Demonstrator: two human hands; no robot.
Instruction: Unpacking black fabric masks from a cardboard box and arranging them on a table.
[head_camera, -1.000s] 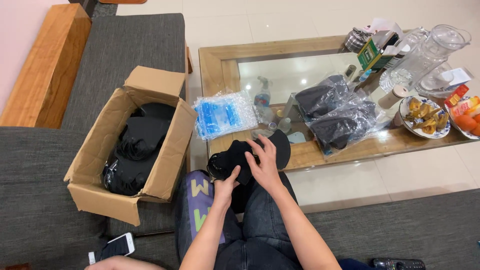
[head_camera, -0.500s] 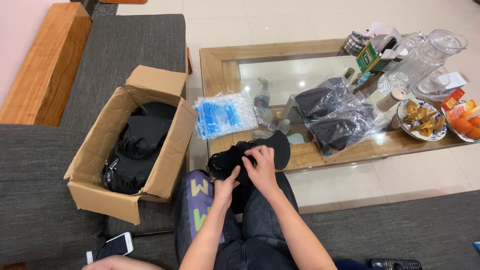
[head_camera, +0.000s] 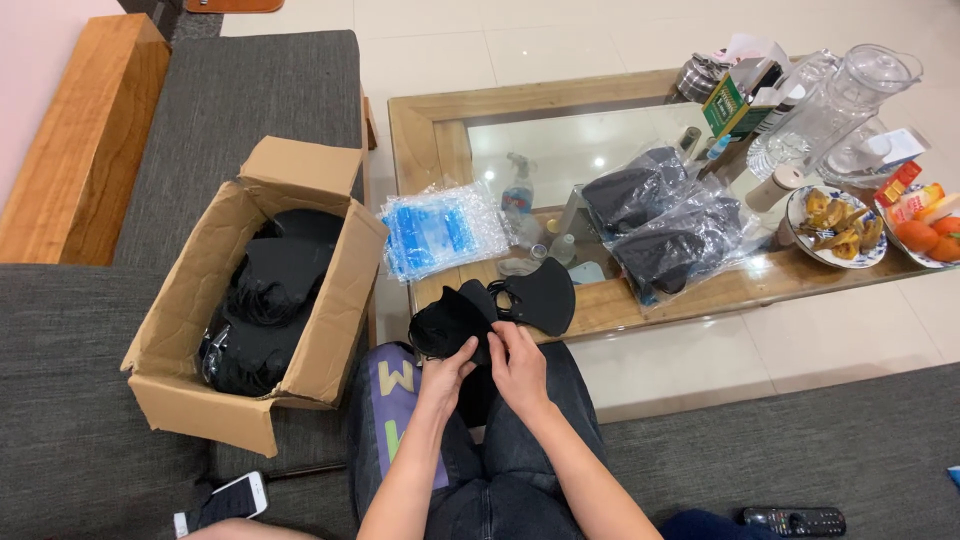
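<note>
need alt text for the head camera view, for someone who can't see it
Seen from above, a seated person's left hand and right hand hold black fabric face masks over their lap, at the edge of a glass-topped coffee table. An open cardboard box of black masks sits on the grey sofa to their left; bagged masks and snacks lie on the table.

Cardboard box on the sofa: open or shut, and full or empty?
Open: the cardboard box has its flaps folded outward, and black masks in plastic fill most of it, below the rim.
</note>
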